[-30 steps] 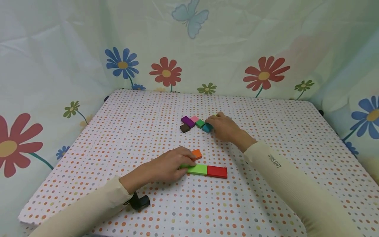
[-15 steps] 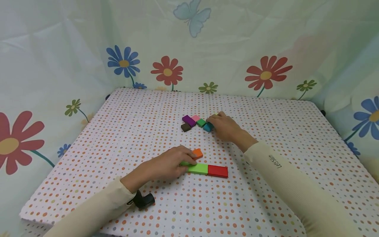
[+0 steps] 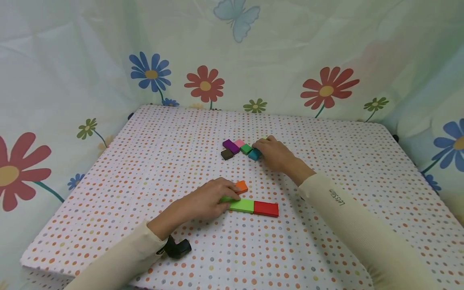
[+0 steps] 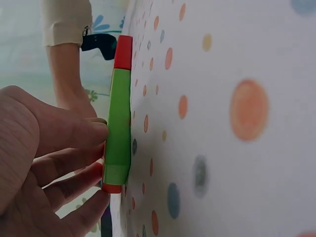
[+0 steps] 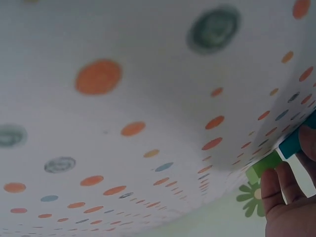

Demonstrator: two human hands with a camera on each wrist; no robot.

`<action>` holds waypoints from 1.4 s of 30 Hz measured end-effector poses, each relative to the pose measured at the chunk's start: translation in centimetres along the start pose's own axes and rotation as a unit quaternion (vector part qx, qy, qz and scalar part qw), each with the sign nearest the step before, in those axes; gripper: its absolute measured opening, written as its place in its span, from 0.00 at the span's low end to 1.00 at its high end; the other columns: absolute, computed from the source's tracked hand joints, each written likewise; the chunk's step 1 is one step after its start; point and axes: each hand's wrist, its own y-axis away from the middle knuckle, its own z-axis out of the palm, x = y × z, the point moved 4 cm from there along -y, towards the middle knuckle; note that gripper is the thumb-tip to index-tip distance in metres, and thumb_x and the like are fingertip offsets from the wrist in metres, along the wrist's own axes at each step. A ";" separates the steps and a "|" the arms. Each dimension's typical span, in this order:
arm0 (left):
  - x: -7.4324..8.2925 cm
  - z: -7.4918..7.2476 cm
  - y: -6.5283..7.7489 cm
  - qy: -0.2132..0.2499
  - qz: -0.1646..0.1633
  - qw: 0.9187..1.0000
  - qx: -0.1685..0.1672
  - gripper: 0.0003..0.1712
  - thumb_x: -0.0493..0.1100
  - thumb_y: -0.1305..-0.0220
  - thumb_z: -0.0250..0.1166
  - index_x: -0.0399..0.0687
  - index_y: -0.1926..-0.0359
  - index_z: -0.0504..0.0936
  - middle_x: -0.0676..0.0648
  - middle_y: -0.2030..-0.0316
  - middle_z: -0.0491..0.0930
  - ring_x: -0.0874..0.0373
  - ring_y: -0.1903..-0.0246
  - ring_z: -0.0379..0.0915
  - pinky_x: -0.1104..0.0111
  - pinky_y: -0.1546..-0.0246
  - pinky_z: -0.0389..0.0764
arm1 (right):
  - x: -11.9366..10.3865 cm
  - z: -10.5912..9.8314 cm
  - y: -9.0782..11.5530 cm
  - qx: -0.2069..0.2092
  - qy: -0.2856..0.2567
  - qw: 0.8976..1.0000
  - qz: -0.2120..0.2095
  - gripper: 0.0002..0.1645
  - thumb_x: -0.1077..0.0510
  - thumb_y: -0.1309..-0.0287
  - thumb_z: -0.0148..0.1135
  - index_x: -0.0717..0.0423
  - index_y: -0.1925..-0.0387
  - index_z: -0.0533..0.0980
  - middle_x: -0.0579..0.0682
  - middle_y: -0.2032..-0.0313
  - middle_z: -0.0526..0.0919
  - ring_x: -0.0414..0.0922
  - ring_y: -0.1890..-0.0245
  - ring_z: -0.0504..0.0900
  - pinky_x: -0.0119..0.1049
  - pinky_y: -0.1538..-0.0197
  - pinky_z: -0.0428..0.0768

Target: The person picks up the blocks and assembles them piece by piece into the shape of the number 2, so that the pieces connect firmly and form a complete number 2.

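Observation:
My left hand pinches a flat light green block between thumb and fingers, and part of it is hidden under them. A red block lies end to end with its right end. Just beyond, an orange block sits by the left fingertips. Farther back, my right hand grips a teal block, which it partly covers. In the right wrist view the thumb lies against the teal block, and a lime green block shows by the other fingers.
Left of the right hand lie a green block, a pink block, a purple block and a dark brown block, close together. The table wears a dotted cloth. A flower-printed curtain hangs behind and at both sides.
Both hands stay almost where they were, on the same blocks. The left forearm and its wrist camera have shifted slightly to the right. The head view has tilted a little.

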 end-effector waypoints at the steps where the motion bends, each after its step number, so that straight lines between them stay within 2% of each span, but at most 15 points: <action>1: 0.0 0.0 0.0 0.001 -0.001 1.000 0.001 0.16 0.35 0.32 0.64 0.46 0.45 0.87 0.49 0.38 0.78 0.51 0.33 0.67 0.55 0.31 0.67 | 0.0 0.0 0.0 0.000 -0.001 1.000 0.000 0.29 0.66 0.34 0.63 0.58 0.33 0.72 0.57 0.33 0.74 0.59 0.35 0.69 0.57 0.33 0.71; 10: 0.3 0.0 0.2 0.000 -0.004 1.000 0.013 0.16 0.35 0.32 0.63 0.46 0.45 0.87 0.49 0.38 0.78 0.51 0.33 0.67 0.54 0.31 0.67 | 0.3 0.0 0.2 0.007 -0.012 1.000 0.002 0.24 0.65 0.32 0.60 0.58 0.36 0.74 0.56 0.37 0.76 0.57 0.37 0.70 0.54 0.33 0.72; 20: 0.3 0.2 0.6 0.002 0.004 1.000 0.027 0.16 0.35 0.32 0.62 0.45 0.46 0.87 0.49 0.38 0.78 0.50 0.33 0.67 0.54 0.32 0.68 | 0.3 0.3 0.3 -0.005 -0.019 1.000 0.008 0.19 0.61 0.30 0.62 0.58 0.40 0.75 0.55 0.42 0.78 0.54 0.41 0.71 0.51 0.35 0.74; 28: 0.2 0.4 0.5 0.004 0.015 0.999 0.035 0.16 0.34 0.32 0.63 0.44 0.46 0.87 0.48 0.39 0.78 0.50 0.34 0.69 0.53 0.32 0.69 | 0.4 0.3 0.6 0.003 -0.006 1.000 0.011 0.20 0.59 0.30 0.62 0.59 0.40 0.75 0.55 0.43 0.78 0.53 0.43 0.72 0.48 0.36 0.74; 42: 0.4 0.2 0.6 0.002 0.025 0.999 0.029 0.17 0.34 0.32 0.64 0.43 0.44 0.86 0.47 0.39 0.79 0.50 0.35 0.69 0.54 0.33 0.70 | 0.8 0.1 1.5 -0.003 -0.039 0.999 0.015 0.22 0.59 0.31 0.63 0.60 0.39 0.74 0.55 0.42 0.77 0.52 0.42 0.71 0.49 0.35 0.74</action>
